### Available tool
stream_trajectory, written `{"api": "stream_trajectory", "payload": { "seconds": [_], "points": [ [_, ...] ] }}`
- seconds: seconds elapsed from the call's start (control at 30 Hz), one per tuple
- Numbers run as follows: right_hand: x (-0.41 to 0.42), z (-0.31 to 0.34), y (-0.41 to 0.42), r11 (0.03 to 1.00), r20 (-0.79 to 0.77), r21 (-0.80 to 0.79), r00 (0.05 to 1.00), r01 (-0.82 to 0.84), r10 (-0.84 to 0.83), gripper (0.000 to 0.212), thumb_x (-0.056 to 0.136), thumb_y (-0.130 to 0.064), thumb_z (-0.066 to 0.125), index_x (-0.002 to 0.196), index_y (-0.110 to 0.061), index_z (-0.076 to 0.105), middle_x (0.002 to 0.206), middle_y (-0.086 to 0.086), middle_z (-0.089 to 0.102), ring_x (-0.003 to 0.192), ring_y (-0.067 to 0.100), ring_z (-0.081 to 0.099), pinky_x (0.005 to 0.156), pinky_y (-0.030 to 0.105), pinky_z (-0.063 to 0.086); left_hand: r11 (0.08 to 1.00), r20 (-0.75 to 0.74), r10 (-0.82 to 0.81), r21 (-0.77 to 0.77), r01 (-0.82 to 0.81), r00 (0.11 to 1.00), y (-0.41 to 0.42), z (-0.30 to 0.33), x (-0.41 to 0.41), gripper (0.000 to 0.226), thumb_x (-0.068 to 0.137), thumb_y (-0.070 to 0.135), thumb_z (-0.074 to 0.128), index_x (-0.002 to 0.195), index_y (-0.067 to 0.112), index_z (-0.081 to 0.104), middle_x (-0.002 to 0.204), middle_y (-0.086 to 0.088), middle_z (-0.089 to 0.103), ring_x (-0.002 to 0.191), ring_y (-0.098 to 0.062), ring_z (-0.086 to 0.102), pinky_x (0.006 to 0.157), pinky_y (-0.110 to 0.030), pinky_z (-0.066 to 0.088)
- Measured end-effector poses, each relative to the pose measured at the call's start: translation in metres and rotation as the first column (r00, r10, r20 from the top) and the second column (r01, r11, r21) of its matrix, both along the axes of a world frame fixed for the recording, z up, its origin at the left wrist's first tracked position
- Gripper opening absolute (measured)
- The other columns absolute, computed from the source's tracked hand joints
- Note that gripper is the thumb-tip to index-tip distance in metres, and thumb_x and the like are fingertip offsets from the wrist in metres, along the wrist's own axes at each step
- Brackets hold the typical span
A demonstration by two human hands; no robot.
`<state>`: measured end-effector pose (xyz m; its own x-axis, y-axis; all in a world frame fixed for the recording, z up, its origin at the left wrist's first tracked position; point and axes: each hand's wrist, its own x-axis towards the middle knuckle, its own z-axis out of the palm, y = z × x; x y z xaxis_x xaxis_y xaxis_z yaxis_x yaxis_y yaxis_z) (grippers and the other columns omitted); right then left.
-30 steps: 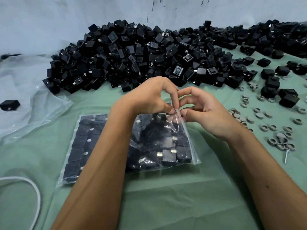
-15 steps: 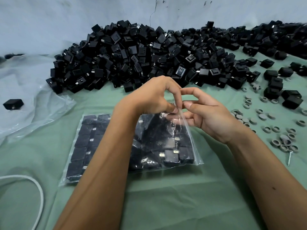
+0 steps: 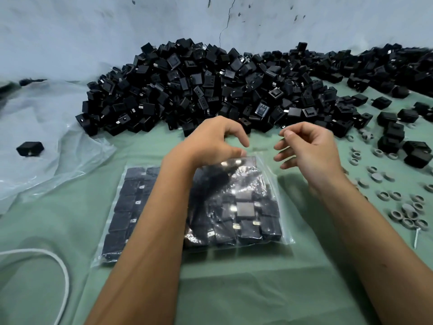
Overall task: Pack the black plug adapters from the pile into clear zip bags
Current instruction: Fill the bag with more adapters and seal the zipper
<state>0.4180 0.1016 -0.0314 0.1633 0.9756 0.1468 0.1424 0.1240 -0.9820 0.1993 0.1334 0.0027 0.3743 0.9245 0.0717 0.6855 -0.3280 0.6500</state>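
Left hand point(image 3: 212, 143): fingers curled loosely above bag point(image 3: 246, 207), gripping nothing.
Right hand point(image 3: 311, 148): released.
Tip: check the seal fully.

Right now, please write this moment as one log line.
step: bag filled | left hand: above bag, holds nothing | right hand: off bag, holds nothing | pile: behind bag

Bare green table point(image 3: 234, 289) lies open nearside of the filled bag point(image 3: 234, 207). Beyond it, the adapter pile point(image 3: 210, 90) blocks passage; grey rings point(image 3: 398, 207) litter its right.
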Motion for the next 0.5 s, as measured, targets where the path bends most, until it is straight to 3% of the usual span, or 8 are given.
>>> {"api": "stream_trajectory", "payload": {
  "seconds": [0.07,0.13,0.2,0.27,0.37,0.43,0.5],
  "points": [
    [-0.011,0.011,0.017,0.997,0.196,0.074,0.980,0.006,-0.020,0.016,0.101,-0.013,0.057,0.091,-0.016,0.069,0.072,0.001,0.073,0.062,0.020,0.072,0.049,0.028,0.053,0.991,-0.038,0.132,0.034,-0.130,0.991,0.003,-0.002,-0.012,0.011,0.086,0.026,0.082,0.088,0.033,0.074,0.120,0.013,0.062,0.112,-0.006,0.053,0.095,-0.027,0.038],
    [-0.032,0.027,0.040,0.990,0.449,0.126,0.893,-0.066,0.002,0.012,0.098,-0.017,0.060,0.090,-0.020,0.070,0.072,-0.002,0.073,0.069,0.018,0.072,0.060,0.033,0.058,0.966,-0.058,0.257,0.052,-0.254,0.965,0.006,-0.004,-0.025,0.012,0.088,0.023,0.079,0.084,0.033,0.073,0.115,0.012,0.065,0.108,-0.008,0.055,0.091,-0.027,0.041],
    [-0.060,0.039,0.063,0.977,0.695,0.110,0.717,-0.184,0.057,0.009,0.094,-0.023,0.065,0.099,-0.021,0.072,0.084,-0.003,0.075,0.086,0.021,0.071,0.079,0.036,0.057,0.932,-0.075,0.362,0.054,-0.358,0.929,0.009,-0.005,-0.038,0.012,0.089,0.021,0.076,0.084,0.032,0.073,0.100,0.013,0.065,0.103,-0.012,0.058,0.087,-0.029,0.044],
    [-0.093,0.044,0.084,0.943,0.891,0.050,0.442,-0.328,0.106,0.028,0.094,-0.030,0.068,0.120,-0.021,0.068,0.112,0.004,0.071,0.111,0.026,0.061,0.096,0.037,0.050,0.893,-0.086,0.450,0.045,-0.448,0.889,0.011,-0.007,-0.050,0.015,0.089,0.016,0.071,0.084,0.030,0.074,0.085,0.016,0.060,0.099,-0.015,0.059,0.082,-0.027,0.042],
    [-0.143,0.038,0.103,0.891,0.992,-0.064,0.071,-0.450,0.107,0.062,0.093,-0.046,0.067,0.147,-0.027,0.047,0.151,0.013,0.041,0.144,0.037,0.027,0.113,0.055,0.036,0.821,-0.112,0.570,0.041,-0.569,0.814,0.012,-0.008,-0.067,0.018,0.088,0.014,0.065,0.088,0.029,0.075,0.089,0.004,0.067,0.101,-0.024,0.062,0.083,-0.030,0.047],
    [-0.170,0.029,0.114,0.862,0.994,-0.111,-0.056,-0.494,0.096,0.071,0.094,-0.052,0.064,0.156,-0.034,0.035,0.167,0.015,0.014,0.155,0.040,0.004,0.122,0.063,0.019,0.773,-0.091,0.634,0.044,-0.633,0.768,0.013,-0.007,-0.076,0.018,0.087,0.013,0.064,0.086,0.027,0.075,0.095,-0.002,0.072,0.102,-0.028,0.064,0.089,-0.034,0.052],
    [-0.191,0.020,0.124,0.853,0.983,-0.171,-0.147,-0.493,0.112,0.073,0.097,-0.051,0.056,0.161,-0.040,0.021,0.172,0.011,-0.007,0.157,0.040,-0.014,0.124,0.066,0.004,0.734,-0.037,0.680,0.031,-0.679,0.733,0.012,-0.006,-0.081,0.022,0.086,0.011,0.065,0.073,0.027,0.071,0.089,0.002,0.071,0.098,-0.026,0.065,0.088,-0.036,0.055]
  ]
}}
